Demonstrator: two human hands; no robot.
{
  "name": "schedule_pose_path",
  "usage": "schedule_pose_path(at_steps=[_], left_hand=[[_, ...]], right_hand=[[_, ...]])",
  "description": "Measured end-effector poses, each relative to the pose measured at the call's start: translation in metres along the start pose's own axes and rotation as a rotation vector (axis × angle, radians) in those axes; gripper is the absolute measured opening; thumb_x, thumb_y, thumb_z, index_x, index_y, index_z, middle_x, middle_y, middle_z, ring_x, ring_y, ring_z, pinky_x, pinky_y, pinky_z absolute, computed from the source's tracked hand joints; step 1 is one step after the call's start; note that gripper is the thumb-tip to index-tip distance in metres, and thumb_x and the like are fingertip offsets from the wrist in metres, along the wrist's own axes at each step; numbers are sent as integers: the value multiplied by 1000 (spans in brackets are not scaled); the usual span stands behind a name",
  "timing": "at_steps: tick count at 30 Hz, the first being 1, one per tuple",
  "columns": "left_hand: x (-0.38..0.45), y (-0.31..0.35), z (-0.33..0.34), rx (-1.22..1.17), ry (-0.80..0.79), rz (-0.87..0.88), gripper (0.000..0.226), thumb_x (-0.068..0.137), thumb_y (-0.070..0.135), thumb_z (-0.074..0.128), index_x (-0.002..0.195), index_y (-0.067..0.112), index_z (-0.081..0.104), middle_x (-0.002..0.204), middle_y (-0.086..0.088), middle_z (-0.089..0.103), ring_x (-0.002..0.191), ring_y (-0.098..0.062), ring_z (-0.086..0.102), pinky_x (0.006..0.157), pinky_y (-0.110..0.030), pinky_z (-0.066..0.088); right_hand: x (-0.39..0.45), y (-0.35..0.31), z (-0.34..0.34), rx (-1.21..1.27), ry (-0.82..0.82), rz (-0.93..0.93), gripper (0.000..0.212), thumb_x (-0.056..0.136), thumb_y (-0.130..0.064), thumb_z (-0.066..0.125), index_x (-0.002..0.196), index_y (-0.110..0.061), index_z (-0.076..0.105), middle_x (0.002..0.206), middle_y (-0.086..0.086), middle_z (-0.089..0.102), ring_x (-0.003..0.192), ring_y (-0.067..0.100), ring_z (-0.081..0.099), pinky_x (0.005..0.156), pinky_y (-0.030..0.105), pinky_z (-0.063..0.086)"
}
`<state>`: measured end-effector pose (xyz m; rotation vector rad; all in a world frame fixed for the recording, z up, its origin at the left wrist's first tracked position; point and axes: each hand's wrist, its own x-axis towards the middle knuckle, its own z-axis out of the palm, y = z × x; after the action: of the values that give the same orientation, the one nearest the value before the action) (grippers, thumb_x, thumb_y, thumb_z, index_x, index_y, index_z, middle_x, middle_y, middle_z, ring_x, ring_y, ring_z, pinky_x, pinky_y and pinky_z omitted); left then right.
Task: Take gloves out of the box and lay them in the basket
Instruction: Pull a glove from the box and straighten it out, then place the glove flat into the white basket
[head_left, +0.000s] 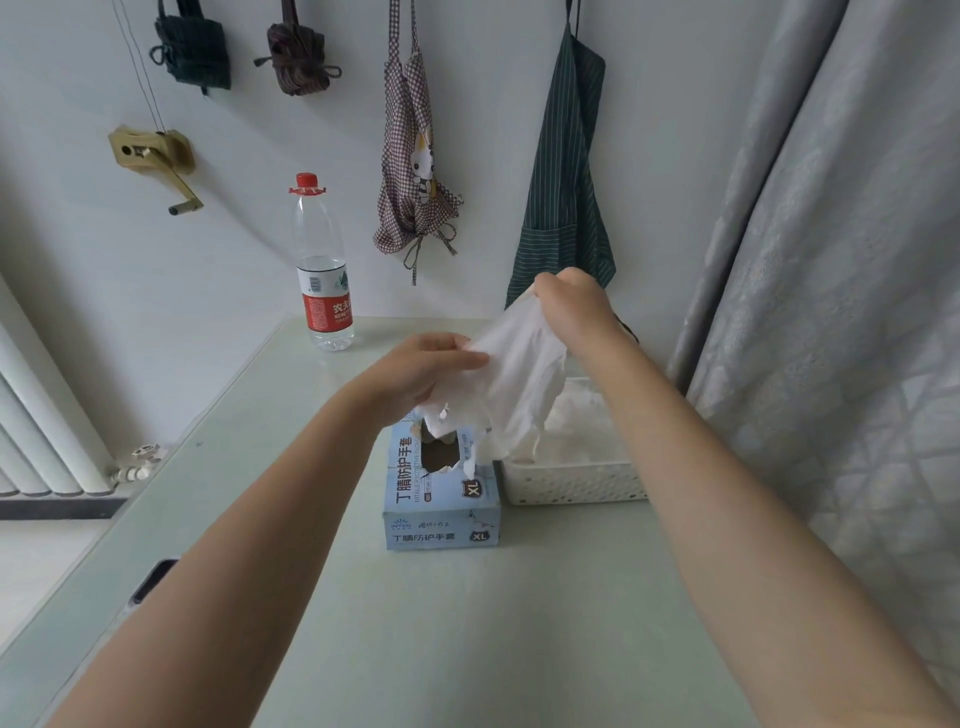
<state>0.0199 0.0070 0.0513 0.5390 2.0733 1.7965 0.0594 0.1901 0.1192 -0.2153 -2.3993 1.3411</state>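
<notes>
Centre frame: blue glove box (441, 499) flat on the table (519, 623), oval top slot open, a white glove tuft poking out of it. Just right of it, touching or nearly so, the white perforated basket (571, 486) with a loose heap of white gloves already inside. Above both, a white glove (514, 374) hangs stretched between the hands: right hand (571, 306) pinches its upper edge, left hand (415, 369) grips the lower-left part, fingers curled; glove's lower end dangles over the box/basket boundary. Table is pale green, glossy, pushed against a white wall. Water bottle (322, 270) with red cap and red label upright at the table's far edge, upper-centre-left. Two aprons (563, 182) hang on the wall, plus two bundled cloths in the upper left and a brass crank fitting. Grey curtain (831, 260) fills the right side, radiator (47, 431) at the left edge. Dark object at the table's left edge is half hidden by the left forearm; can't identify it. Basket's far side is blocked by the glove and right arm.
</notes>
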Motion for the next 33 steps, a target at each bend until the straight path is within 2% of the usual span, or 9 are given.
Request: schedule_pose_path(at_steps=[5, 7, 11, 14, 17, 21, 27, 30, 33], left_hand=[[1, -16, -1, 31, -212, -210, 35, 88, 22, 68, 107, -7, 62, 103, -24, 67, 90, -34, 65, 85, -40, 51], [8, -21, -3, -54, -234, -220, 35, 83, 30, 69, 100, 0, 63, 93, -24, 63, 78, -34, 60, 76, -41, 45], [28, -1, 5, -117, -167, -229, 19, 82, 28, 69, 76, 10, 69, 69, -8, 58, 59, -21, 53, 58, -28, 44], [58, 19, 33, 286, -33, -165, 16, 89, 28, 67, 77, 19, 73, 65, 4, 60, 59, -15, 52, 57, -25, 44], [93, 10, 66, 716, 85, -104, 4, 87, 21, 66, 88, 23, 68, 89, -1, 70, 67, -16, 59, 62, -26, 50], [107, -16, 108, 922, 262, 126, 18, 87, 19, 58, 101, 24, 68, 107, -2, 62, 92, -20, 60, 79, -31, 49], [81, -33, 179, 1119, -8, 167, 54, 88, 58, 55, 131, 27, 52, 135, -4, 48, 126, -25, 43, 104, -43, 33], [80, -32, 177, 1201, -129, 97, 66, 83, 50, 63, 141, 29, 40, 142, -4, 40, 132, -26, 34, 106, -43, 28], [84, -24, 155, 1207, -227, 7, 78, 78, 36, 73, 145, 34, 34, 147, -4, 32, 136, -27, 28, 109, -47, 29]], right_hand=[[8, 28, -3, 15, -38, 166, 13, 91, -17, 43, 79, -15, 41, 67, -1, 34, 56, 15, 32, 48, 24, 28], [11, 40, -7, 153, -74, 306, 6, 86, -17, 47, 89, -15, 52, 75, 3, 44, 61, 17, 44, 52, 17, 41], [32, 78, -21, 391, -109, 463, 18, 73, -17, 53, 89, -15, 61, 97, 11, 54, 83, 25, 54, 74, 41, 47], [43, 112, -37, 372, -9, 491, 21, 71, -19, 56, 89, -11, 63, 92, 15, 55, 83, 26, 51, 74, 42, 44], [44, 149, -51, 236, 78, 526, 20, 79, -16, 55, 96, -6, 59, 86, 17, 55, 79, 25, 54, 69, 34, 40], [45, 193, -55, 141, 96, 530, 30, 87, -13, 48, 111, 0, 60, 95, 14, 60, 78, 25, 58, 60, 24, 42], [46, 198, -51, 61, 48, 473, 26, 88, -16, 47, 109, -6, 58, 93, 10, 57, 77, 26, 57, 57, 25, 41], [51, 203, -49, 66, 82, 443, 20, 94, -20, 46, 108, -7, 54, 87, 6, 49, 69, 22, 46, 52, 23, 29], [54, 206, -49, 80, 172, 412, 9, 95, -17, 44, 99, -10, 46, 76, -2, 41, 77, 23, 44, 62, 25, 34]])
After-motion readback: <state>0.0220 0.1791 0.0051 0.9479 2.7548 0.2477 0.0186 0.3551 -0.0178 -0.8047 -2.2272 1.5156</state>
